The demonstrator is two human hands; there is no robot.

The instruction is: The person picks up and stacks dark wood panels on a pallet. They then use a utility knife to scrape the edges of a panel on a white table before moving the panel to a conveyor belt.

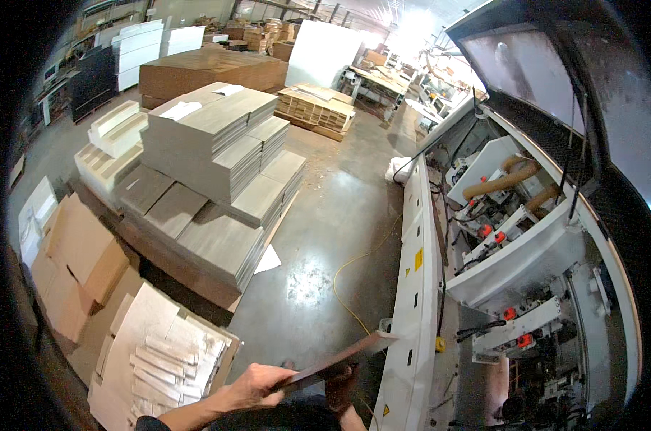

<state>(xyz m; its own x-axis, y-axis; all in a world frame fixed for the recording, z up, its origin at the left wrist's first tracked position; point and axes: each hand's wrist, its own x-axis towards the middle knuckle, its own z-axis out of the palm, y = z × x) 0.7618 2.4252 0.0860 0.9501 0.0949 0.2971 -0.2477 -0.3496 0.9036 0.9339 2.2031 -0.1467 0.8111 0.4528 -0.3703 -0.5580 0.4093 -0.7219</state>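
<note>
A thin, long grey-brown panel (343, 357) is held edge-on at the bottom middle, with its far end resting on the white machine's infeed rail (412, 309). My left hand (254, 386) grips the panel's near end from above. Below the panel, in shadow, my right hand (340, 384) holds it from underneath, fingers curled around it. The long white machine (527, 258) runs along the right with its dark hood (555, 65) raised, and its inner units with red knobs are exposed.
A pallet of stacked grey panels (210, 172) stands to the left. Cardboard boxes with pale strips (160, 352) sit at the lower left. A yellow cable (347, 280) lies on the concrete floor. More board stacks (315, 108) and workbenches are far back.
</note>
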